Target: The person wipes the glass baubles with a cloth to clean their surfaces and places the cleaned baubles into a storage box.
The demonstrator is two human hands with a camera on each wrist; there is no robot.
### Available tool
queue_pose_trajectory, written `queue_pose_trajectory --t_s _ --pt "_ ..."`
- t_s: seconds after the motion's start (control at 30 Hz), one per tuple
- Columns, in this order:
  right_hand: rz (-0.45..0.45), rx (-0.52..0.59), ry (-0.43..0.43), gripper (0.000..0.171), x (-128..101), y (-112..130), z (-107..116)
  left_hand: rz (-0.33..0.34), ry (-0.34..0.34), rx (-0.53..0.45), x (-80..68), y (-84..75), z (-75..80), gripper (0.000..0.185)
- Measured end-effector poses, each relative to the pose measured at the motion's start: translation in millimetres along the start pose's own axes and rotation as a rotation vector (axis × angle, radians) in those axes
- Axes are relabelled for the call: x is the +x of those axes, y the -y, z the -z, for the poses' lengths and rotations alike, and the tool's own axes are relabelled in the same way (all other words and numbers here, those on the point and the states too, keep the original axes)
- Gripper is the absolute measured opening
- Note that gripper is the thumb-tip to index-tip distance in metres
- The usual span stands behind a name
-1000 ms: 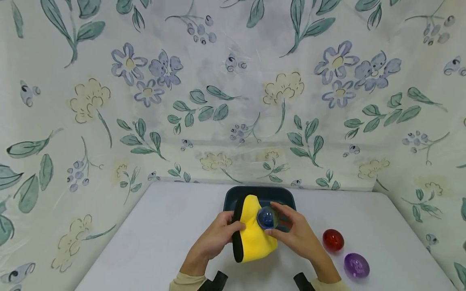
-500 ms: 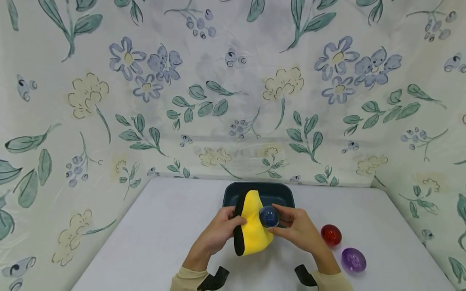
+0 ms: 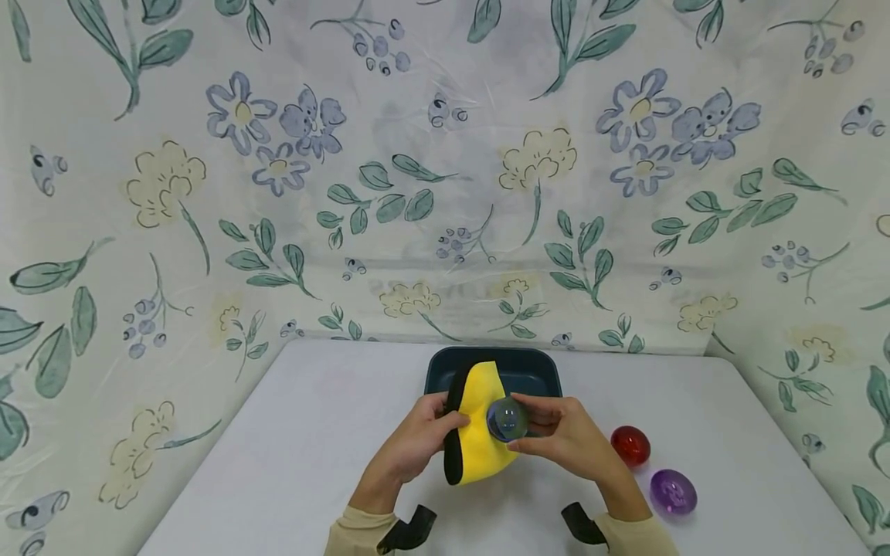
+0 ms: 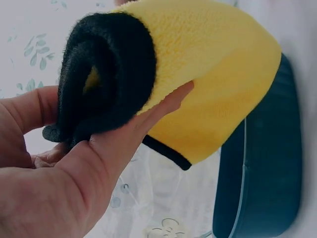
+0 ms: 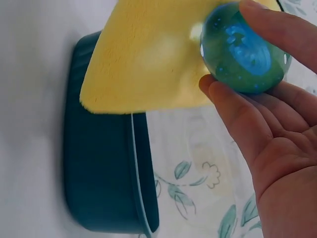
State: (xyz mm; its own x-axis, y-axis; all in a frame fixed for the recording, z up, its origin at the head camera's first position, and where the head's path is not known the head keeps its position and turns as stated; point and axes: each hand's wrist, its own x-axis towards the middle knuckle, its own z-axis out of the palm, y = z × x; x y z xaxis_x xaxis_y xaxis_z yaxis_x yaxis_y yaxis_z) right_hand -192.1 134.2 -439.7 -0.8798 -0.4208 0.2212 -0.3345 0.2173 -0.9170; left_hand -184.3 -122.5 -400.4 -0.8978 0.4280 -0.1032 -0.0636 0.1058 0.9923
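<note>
My left hand (image 3: pixel 416 439) grips a folded yellow microfibre cloth (image 3: pixel 481 455) by its black-edged side. In the left wrist view, thumb and fingers (image 4: pixel 168 101) lie on either side of the cloth's rolled black edge (image 4: pixel 141 59). My right hand (image 3: pixel 566 432) holds a clear blue-green glass ball (image 5: pixel 245 49) between thumb and fingertips, and a swirly blue shape shows inside it. The ball sits right against the cloth's yellow face, both raised in front of a dark teal tray (image 3: pixel 549 363). The cloth and hands hide the tray's near part.
On the white table (image 3: pixel 334 401), a red glass ball (image 3: pixel 630 446) and a purple glass ball (image 3: pixel 673 493) lie close together to the right of my right forearm. A flower-patterned sheet (image 3: pixel 445 193) hangs behind the table and along both sides.
The ball has turned in my right fingers, its face shifting from deep blue to greenish, and has moved slightly left against the cloth. The view has tilted a little downward-to-upward shift, left grip unchanged.
</note>
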Motion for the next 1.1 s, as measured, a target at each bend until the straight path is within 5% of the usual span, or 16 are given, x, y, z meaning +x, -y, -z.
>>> queue_pose_trajectory --t_s 0.6,1.1 --pt "0.023 0.085 0.009 0.066 -0.3 6.7 1.4 0.007 0.07 0.011 5.2 6.1 1.1 0.046" --pt "0.068 0.124 -0.034 0.063 4.4 2.0 5.3 0.029 0.044 0.065 9.1 3.6 0.3 0.043"
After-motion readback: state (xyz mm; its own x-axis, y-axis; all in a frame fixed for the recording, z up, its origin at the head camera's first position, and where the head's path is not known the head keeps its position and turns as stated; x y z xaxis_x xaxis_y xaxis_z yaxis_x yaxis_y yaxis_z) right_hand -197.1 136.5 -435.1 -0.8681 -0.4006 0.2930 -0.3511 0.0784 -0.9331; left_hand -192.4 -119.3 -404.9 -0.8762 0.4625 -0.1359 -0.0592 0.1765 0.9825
